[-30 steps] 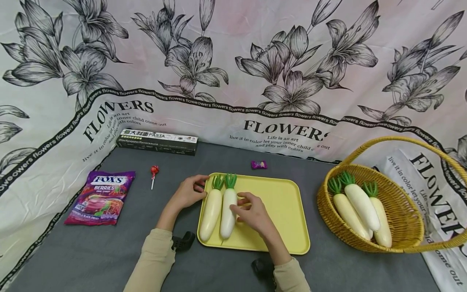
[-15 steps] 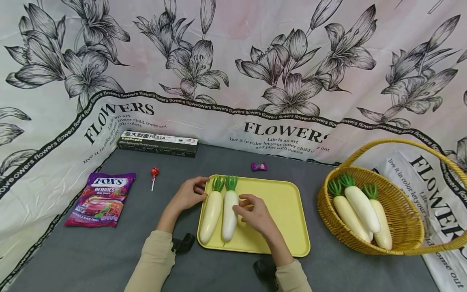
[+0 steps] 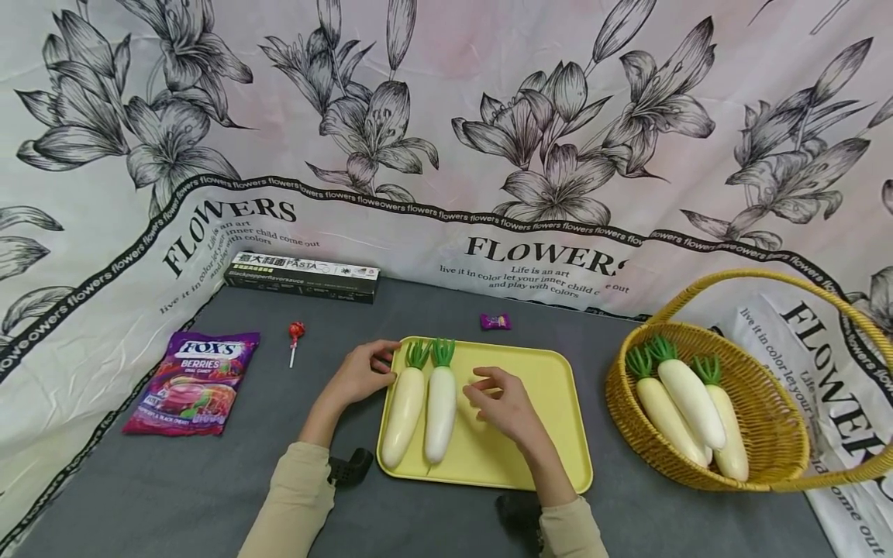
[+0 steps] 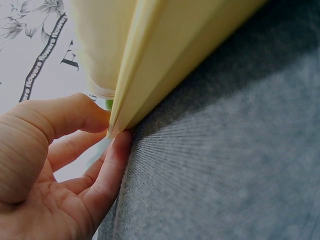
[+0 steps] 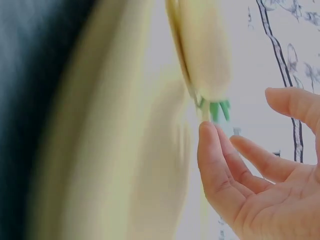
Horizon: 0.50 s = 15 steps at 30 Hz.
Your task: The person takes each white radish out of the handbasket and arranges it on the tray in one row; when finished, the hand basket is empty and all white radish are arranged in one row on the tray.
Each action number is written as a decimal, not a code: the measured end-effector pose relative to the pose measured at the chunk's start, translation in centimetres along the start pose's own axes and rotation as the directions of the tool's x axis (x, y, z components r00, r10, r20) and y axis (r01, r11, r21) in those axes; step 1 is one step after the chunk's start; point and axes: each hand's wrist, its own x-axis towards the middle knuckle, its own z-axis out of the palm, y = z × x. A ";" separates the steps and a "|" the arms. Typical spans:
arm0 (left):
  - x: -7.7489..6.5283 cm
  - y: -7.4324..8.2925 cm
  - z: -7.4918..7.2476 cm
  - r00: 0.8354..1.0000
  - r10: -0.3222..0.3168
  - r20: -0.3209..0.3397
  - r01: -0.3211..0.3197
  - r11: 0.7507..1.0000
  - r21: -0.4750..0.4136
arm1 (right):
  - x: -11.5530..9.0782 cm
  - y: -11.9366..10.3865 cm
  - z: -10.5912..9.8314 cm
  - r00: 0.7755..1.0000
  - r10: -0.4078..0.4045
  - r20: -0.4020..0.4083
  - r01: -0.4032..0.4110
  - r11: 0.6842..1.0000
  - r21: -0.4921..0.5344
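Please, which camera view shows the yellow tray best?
The head view: it shows the yellow tray from above and nearly whole, with two white radishes lying on it. The left wrist view gives only part of its edge and outer side, close up. The right wrist view shows only a blurred part.

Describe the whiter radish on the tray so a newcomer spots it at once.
Start at the yellow tray on the grey table. The radish lies lengthwise on its left half, green leaves at the far end. Unlike its creamier tray-mate just to the left, it is clean white; the similar white one sits in the wicker basket.
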 end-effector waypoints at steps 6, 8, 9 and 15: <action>0.0 -0.1 -0.1 1.000 0.007 -0.003 -0.007 1.000 -0.006 | 0.0 -0.9 -3.3 1.000 -0.010 -0.028 0.008 0.998 -0.066; 0.0 -0.1 -0.1 1.000 0.011 -0.002 -0.011 1.000 -0.006 | 0.1 -1.1 -4.6 0.999 -0.012 -0.037 0.009 0.996 -0.084; 0.0 -0.2 -0.1 1.000 0.014 0.001 -0.014 1.000 -0.006 | 0.1 -1.2 -5.2 0.999 -0.013 -0.040 0.010 0.996 -0.090; 0.0 -0.2 -0.1 1.000 0.006 0.006 -0.006 1.000 -0.011 | 0.1 -1.8 -8.4 0.997 0.008 -0.071 -0.017 0.991 -0.131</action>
